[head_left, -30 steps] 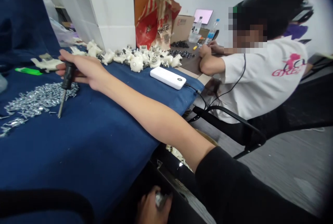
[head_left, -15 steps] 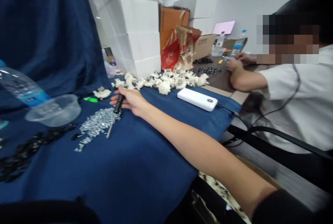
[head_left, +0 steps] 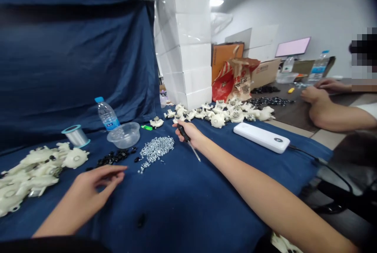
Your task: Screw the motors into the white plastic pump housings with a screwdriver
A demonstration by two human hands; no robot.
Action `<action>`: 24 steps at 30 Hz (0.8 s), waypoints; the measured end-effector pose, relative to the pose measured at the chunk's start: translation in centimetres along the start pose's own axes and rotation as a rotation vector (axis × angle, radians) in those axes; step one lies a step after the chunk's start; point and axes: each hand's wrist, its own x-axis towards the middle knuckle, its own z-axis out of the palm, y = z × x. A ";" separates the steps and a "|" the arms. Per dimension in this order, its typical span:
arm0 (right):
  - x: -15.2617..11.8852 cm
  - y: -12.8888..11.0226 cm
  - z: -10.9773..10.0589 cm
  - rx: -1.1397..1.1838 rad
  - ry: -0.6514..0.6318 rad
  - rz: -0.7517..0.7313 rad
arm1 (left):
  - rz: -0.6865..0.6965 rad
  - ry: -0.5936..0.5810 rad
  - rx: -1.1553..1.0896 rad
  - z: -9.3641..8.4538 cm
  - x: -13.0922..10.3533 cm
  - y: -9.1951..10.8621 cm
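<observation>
My right hand (head_left: 191, 133) is closed around a screwdriver (head_left: 183, 131) with a black handle. Its metal shaft points down and toward me, right of a heap of small silver screws (head_left: 157, 148). The hand is close to a row of cream plastic parts (head_left: 218, 119), its fingertips near some of them. My left hand (head_left: 98, 184) hovers over the blue cloth with fingers bent forward, thumb and forefinger slightly apart, and nothing visible between them. Just beyond it lies a pile of small black parts (head_left: 113, 157). A lone black piece (head_left: 141, 220) lies nearer me.
Cream parts (head_left: 32, 170) are heaped at left, near a wire spool (head_left: 76, 136), a water bottle (head_left: 107, 115) and a clear bowl (head_left: 125, 137). White boxes (head_left: 193, 57) stand behind. A white power bank (head_left: 260, 137) with a cable lies right. Another person's hands (head_left: 321, 90) work beyond.
The view has swung left, bringing in my left hand, the spool and the left heap. The screwdriver's tip has turned from pointing down-left to down-right, still in my right hand.
</observation>
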 end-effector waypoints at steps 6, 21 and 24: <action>-0.4 0.1 0.4 -0.081 -0.009 -0.022 | 0.120 0.026 0.166 2.6 6.1 -1.8; -0.4 0.7 0.7 -0.156 -0.034 -0.017 | -0.008 0.019 0.108 -0.2 -3.0 -2.1; -0.5 1.0 1.0 -0.165 -0.056 -0.007 | -0.047 0.068 0.143 -2.1 -4.8 -2.9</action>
